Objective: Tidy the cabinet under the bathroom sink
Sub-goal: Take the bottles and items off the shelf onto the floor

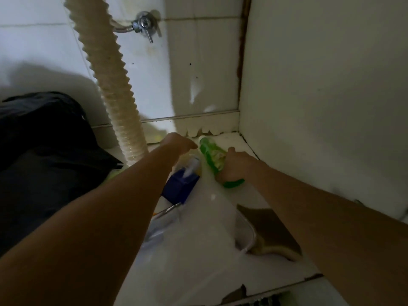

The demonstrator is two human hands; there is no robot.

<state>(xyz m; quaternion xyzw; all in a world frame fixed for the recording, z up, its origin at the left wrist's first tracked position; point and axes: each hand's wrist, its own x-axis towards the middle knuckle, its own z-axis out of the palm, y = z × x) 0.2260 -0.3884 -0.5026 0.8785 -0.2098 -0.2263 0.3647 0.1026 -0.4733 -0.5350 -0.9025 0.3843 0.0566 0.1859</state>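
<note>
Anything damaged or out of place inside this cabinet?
Yes. The cabinet floor has a broken-out hole near the front right, edges jagged. The green bottle lies tilted in the right hand.

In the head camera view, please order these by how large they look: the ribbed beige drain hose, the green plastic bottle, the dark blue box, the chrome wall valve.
1. Ribbed beige drain hose
2. Green plastic bottle, partly hidden by the right hand
3. Dark blue box, looks close to the bottle, so unsure
4. Chrome wall valve
</note>
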